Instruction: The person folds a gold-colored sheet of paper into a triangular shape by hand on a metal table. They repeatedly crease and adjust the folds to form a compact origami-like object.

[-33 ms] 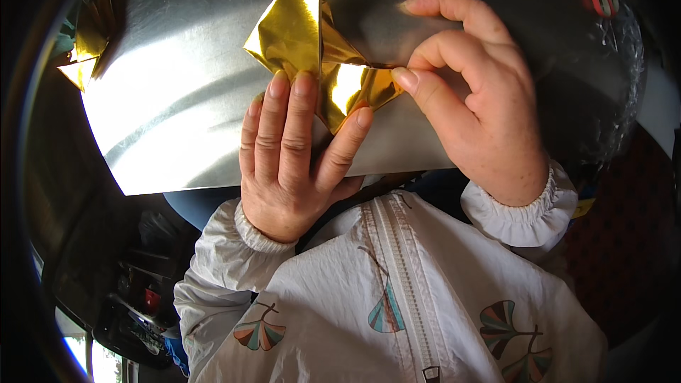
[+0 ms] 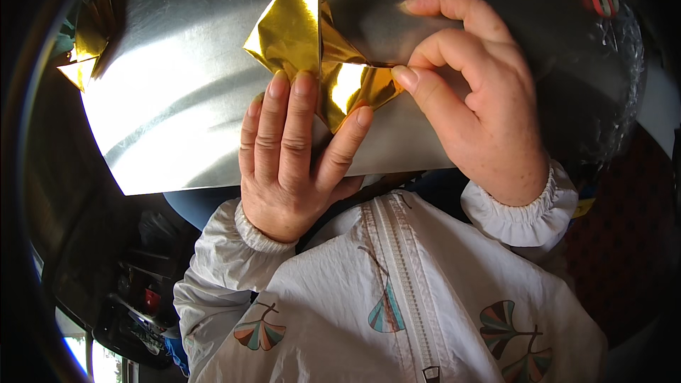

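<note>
Delicately, your left hand (image 2: 287, 163), fingers extended, presses gold foil (image 2: 287, 35) near surface's (image 2: 408, 138) closest edge; right hand (image 2: 493, 103) pinches corner; hard tug could tear it.

No text, label, brand, number or sign is showing legibly anywhere in view.
</note>
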A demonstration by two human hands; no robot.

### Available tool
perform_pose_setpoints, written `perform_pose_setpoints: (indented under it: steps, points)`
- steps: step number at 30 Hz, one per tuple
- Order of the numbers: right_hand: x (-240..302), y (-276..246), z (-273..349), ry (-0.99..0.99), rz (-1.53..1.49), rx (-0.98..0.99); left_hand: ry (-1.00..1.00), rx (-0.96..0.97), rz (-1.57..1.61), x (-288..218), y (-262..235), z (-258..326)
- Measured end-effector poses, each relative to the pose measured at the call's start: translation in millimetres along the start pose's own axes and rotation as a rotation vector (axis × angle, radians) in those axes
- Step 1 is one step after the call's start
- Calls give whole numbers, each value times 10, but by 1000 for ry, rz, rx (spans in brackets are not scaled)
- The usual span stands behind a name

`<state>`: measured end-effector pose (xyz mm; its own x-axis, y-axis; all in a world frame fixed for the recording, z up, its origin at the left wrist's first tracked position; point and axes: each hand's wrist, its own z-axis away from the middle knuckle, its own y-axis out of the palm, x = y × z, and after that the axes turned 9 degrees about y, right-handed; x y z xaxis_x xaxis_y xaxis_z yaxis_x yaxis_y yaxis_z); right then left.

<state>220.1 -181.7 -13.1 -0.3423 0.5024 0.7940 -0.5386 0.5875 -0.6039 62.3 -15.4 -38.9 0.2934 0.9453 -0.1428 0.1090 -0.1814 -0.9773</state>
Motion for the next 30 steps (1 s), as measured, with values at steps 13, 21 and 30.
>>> perform_pose_setpoints:
  steps: [13,21,30]
  points:
    - [73,10,-61,42,41,2,-3,35,-45,-4,-56,-46]
    - [227,-17,-179,112,141,104,-14,31,-36,-18,-69,-68]
    - [83,20,-92,14,86,-49,-17,15,-66,-30,-55,-73]
